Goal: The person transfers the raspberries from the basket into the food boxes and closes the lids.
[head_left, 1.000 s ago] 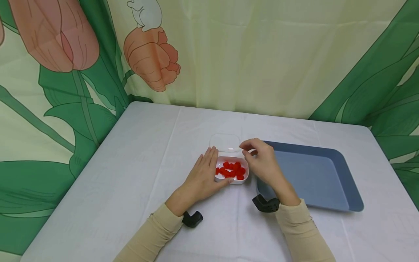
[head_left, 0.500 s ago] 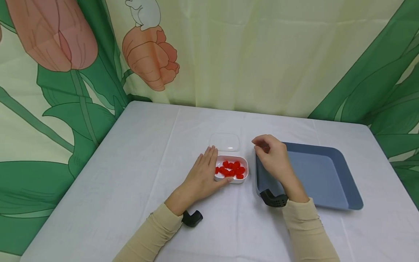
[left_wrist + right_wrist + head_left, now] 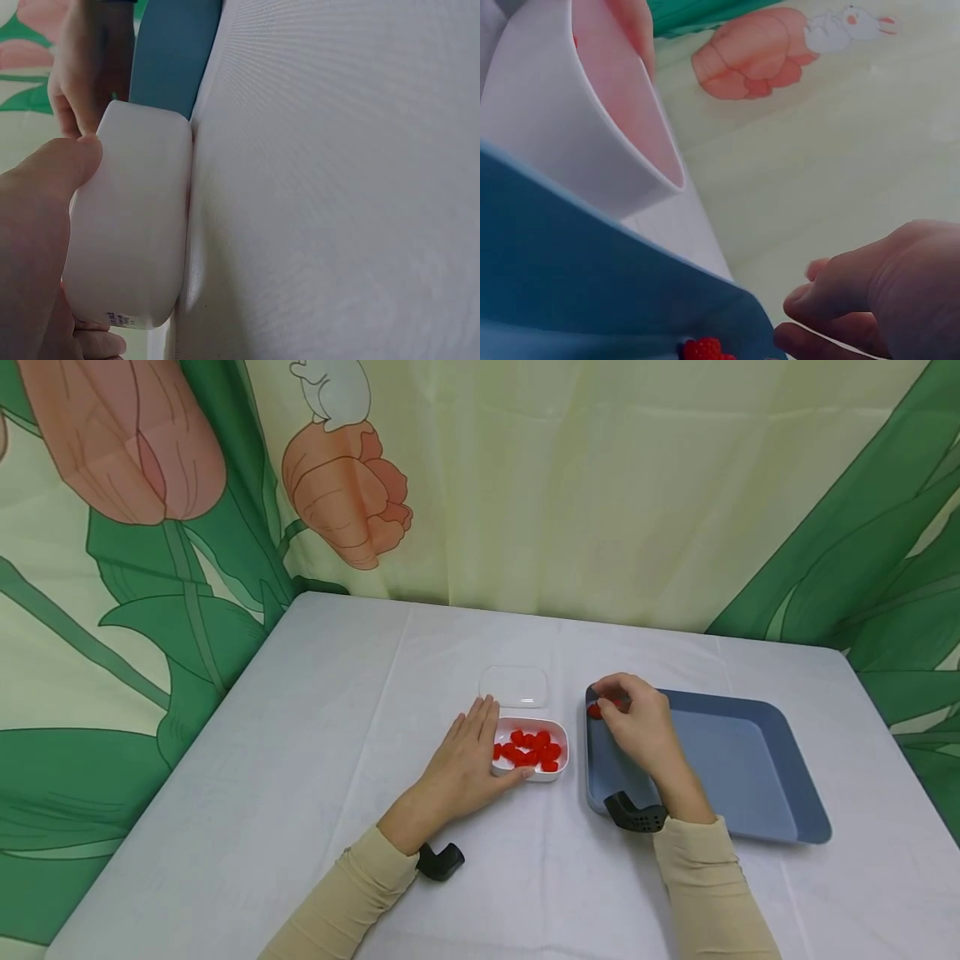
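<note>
My left hand (image 3: 467, 756) rests flat against the left side of a white oblong box (image 3: 135, 217), fingers straight and thumb over its near rim. Several raspberries (image 3: 542, 738) lie in that box. My right hand (image 3: 637, 718) is over the far left corner of the blue tray (image 3: 738, 768), thumb and fingertips a little apart. In that corner a raspberry (image 3: 595, 711) lies right by the thumb tip, and more red shows through the gap of the hand. The right wrist view shows a raspberry (image 3: 703, 349) in the tray below the fingertips and nothing held between them.
A clear plastic lid (image 3: 517, 705) lies on the white cloth just behind the box. The tray's raised left wall (image 3: 592, 232) stands between it and the box. Behind the table hangs a printed curtain (image 3: 585, 502) with tulips and a rabbit.
My right hand has moved right, from beside the clear lid to the tray's far left corner, where red raspberries now show. My left hand has stayed on the box.
</note>
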`<act>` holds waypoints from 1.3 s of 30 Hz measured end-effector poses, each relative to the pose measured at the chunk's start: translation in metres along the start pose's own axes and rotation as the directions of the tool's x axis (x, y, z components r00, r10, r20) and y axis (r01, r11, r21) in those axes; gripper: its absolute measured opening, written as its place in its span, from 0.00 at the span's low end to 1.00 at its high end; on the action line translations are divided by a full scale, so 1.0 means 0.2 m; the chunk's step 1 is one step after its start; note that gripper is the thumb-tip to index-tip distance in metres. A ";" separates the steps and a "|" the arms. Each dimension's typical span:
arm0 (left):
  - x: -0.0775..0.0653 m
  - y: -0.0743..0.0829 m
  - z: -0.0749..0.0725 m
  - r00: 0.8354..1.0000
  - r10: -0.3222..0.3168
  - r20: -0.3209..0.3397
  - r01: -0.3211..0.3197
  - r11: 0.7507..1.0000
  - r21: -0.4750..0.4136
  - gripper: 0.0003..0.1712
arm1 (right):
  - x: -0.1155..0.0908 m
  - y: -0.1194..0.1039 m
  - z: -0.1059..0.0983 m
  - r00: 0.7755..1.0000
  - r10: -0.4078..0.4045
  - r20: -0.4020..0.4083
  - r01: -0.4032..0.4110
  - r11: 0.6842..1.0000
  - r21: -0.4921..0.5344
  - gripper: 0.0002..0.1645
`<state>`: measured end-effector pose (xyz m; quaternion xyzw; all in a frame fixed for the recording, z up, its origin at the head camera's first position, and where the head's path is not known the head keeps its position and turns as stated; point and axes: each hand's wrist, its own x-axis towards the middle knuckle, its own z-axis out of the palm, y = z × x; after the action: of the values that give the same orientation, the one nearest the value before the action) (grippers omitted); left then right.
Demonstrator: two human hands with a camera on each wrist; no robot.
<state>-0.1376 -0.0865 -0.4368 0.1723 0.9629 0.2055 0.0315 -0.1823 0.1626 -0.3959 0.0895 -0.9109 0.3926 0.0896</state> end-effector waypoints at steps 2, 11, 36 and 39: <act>0.00 0.00 0.00 1.000 0.000 0.004 0.000 1.000 -0.002 0.60 | 0.00 0.01 0.00 1.000 0.010 0.012 -0.010 1.000 -0.002 0.12; 0.00 0.00 0.01 1.000 -0.012 0.013 0.012 1.000 0.008 0.61 | 0.00 0.03 0.02 0.992 0.086 0.096 -0.081 0.995 -0.057 0.13; 0.00 0.00 0.00 1.000 -0.014 0.008 0.014 1.000 0.007 0.61 | 0.01 0.05 0.02 0.972 0.100 0.211 -0.069 0.986 -0.150 0.15; 0.00 0.00 0.00 1.000 -0.012 0.012 0.012 1.000 0.007 0.61 | 0.00 0.05 0.02 0.970 0.106 0.221 -0.072 0.985 -0.155 0.16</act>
<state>-0.1370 -0.0870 -0.4362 0.1678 0.9644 0.2007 0.0378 -0.1852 0.1659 -0.4058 0.0863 -0.9446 0.3156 -0.0270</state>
